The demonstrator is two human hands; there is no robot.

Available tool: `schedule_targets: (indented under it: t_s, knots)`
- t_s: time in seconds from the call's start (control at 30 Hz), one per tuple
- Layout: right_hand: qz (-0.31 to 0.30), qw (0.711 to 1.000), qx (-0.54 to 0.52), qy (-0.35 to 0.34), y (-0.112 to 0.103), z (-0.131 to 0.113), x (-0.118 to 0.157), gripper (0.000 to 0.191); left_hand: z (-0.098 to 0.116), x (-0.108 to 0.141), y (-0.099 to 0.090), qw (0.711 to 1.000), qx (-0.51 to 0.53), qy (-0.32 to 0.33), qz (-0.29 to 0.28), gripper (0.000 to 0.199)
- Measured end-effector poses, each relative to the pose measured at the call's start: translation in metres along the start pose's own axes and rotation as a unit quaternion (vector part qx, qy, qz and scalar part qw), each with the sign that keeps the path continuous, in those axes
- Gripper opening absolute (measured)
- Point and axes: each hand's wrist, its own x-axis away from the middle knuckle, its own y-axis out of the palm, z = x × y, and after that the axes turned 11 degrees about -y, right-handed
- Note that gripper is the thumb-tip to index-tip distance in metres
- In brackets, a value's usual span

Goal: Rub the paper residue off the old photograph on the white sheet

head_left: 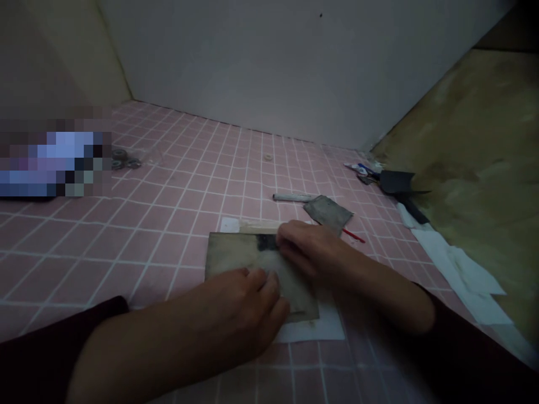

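Observation:
A flat greyish-beige board point(236, 255) lies on white paper point(332, 325), with a black patch point(266, 242) near its far edge. My left hand point(256, 306) rests over the board's near part, its fingers curled together. Whatever those fingers hold, if anything, is hidden. Bent over the board's far right part, my right hand point(311, 247) has its fingertips pressed together beside the black patch. I cannot make out what is in them. Just beyond are a grey cloth-like piece point(328, 213), a pale tube-like stick point(292, 197) and a thin red stick point(354, 235).
The table has a pink checked cover point(168, 224). A small pale ring point(268, 157) lies farther back. Several dark rolls point(120, 159) sit at left beside a pixelated area. A black scoop-like object point(398, 182) and white paper strips point(467, 275) lie along the right edge.

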Motion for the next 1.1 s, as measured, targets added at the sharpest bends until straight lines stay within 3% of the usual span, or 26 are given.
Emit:
schedule_targets:
  t_s: [0.17, 0.27, 0.4, 0.63, 0.77, 0.93, 1.0, 1.1]
  knots:
    - [0.039, 0.999, -0.013, -0.020, 0.007, -0.005, -0.005, 0.009, 0.000, 0.000, 0.001, 1.000, -0.002, -0.004, 0.009, 0.008]
    - [0.018, 0.999, -0.007, -0.027, 0.005, -0.005, -0.005, 0.012, 0.000, 0.000, 0.001, 1.000, 0.003, -0.008, 0.011, 0.008]
    - [-0.022, 0.999, 0.032, 0.012, -0.007, -0.001, 0.002, 0.017, 0.001, 0.002, 0.003, 1.000, 0.007, -0.005, -0.003, 0.008]
    - [0.013, 0.999, 0.001, -0.031, 0.007, -0.007, -0.004, 0.013, 0.001, 0.001, 0.003, 1.000, -0.010, -0.011, 0.015, 0.009]
    - [-0.013, 1.000, 0.008, 0.016, -0.001, -0.001, 0.001, 0.013, 0.001, 0.002, 0.004, 1.000, 0.006, -0.008, -0.005, 0.010]
    - [0.047, 0.998, -0.031, -0.021, 0.007, -0.006, -0.007, 0.009, 0.001, 0.002, 0.005, 1.000, -0.010, -0.011, 0.011, 0.008]
    - [0.037, 0.998, -0.034, -0.033, 0.007, -0.006, -0.008, 0.011, 0.001, 0.001, 0.004, 1.000, -0.011, -0.014, 0.019, 0.007]
    - [-0.002, 1.000, -0.004, 0.000, -0.004, -0.002, -0.001, 0.015, 0.001, 0.000, 0.003, 1.000, 0.000, -0.009, 0.013, 0.009]
